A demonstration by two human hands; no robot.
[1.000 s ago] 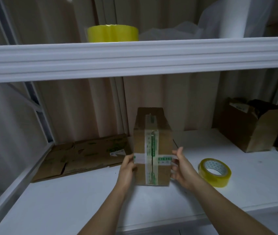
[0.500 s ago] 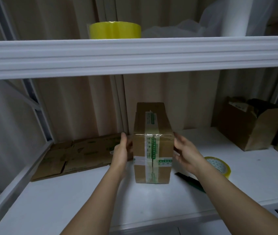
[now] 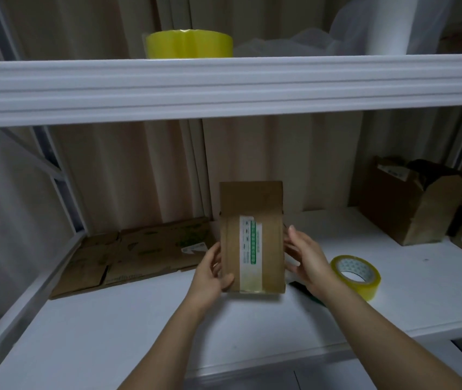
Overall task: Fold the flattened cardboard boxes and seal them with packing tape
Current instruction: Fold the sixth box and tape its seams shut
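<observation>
The left hand (image 3: pixel 210 273) curls round the cardboard box's (image 3: pixel 252 249) left edge, thumb on its front; the right hand (image 3: pixel 307 258), fingers nearly straight, presses its right side; the taped box stands on the white shelf (image 3: pixel 139 319); a tape roll (image 3: pixel 355 275) lies just right; flattened cardboard (image 3: pixel 139 254) lies behind.

I see a brown cardboard box (image 3: pixel 252 243) bearing a white tape strip (image 3: pixel 250 249) with a green printed band. Translucent yellow tape roll (image 3: pixel 356 275), white core. Brown flattened cartons (image 3: pixel 136 256) with green print. White shelf (image 3: pixel 393 299). Yellow roll (image 3: pixel 189 47) above.
</observation>
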